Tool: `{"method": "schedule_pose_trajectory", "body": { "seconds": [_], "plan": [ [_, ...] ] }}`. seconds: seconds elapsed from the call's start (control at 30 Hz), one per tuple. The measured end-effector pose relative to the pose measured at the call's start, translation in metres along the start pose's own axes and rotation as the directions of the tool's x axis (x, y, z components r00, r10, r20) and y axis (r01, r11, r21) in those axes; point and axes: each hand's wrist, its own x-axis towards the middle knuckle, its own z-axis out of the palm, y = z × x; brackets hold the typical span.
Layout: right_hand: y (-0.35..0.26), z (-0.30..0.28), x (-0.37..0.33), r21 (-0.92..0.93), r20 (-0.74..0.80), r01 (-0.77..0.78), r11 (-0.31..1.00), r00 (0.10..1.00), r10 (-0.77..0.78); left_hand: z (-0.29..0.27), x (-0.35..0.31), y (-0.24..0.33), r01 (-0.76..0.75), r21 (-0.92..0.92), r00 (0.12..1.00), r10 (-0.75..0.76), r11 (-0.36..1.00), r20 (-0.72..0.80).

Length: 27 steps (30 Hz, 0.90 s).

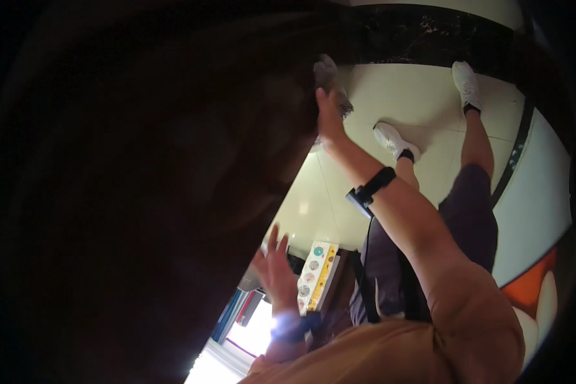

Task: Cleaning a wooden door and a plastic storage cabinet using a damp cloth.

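Right grip (pixel 330 118) is up against a grey, cloth-like bundle (pixel 326 69), thumb raised; whether the fingers close round it, I cannot tell. Left grip (pixel 279 272), at 6 o'clock in the view, has its fingers spread and seems to hold nothing.

The bundle sits between 12 and 1 o'clock, just beyond the right grip, seen against the pale tiled floor (pixel 377 102). It probably handles as light, soft and limp, unlikely to slip or break; a full-hand pinch through its thick middle should suit better than the loose edge.

It looks mottled grey and rumpled, ragged at its 4 o'clock edge, with its 9 o'clock side meeting a dark mass (pixel 173 179).
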Motion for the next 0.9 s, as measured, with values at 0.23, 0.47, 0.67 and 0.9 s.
{"method": "schedule_pose_trajectory", "body": {
  "seconds": [0.23, 0.47, 0.67, 0.9],
  "plan": [
    [0.105, -0.055, 0.159, -0.026, -0.005, -0.313, 0.95, 0.95, 0.313, 0.015, 0.017, 0.039, -0.092, -0.291, 0.824, -0.092, 0.952, -0.559],
    [0.156, -0.102, 0.256, 0.263, 0.282, -0.489, 0.832, 0.863, 0.418, -0.002, 0.02, 0.035, 0.104, -0.371, 0.853, -0.275, 0.923, -0.444],
    [0.068, -0.03, 0.173, -0.187, 0.044, -0.021, 0.982, 0.999, 0.029, -0.008, 0.013, 0.044, 0.141, -0.391, 0.87, -0.303, 0.909, -0.39],
    [-0.012, -0.026, 0.129, -0.237, 0.469, 0.419, 0.876, 0.839, -0.274, -0.02, -0.003, 0.054, 0.121, -0.409, 0.888, -0.283, 0.904, -0.363]
  ]
}}
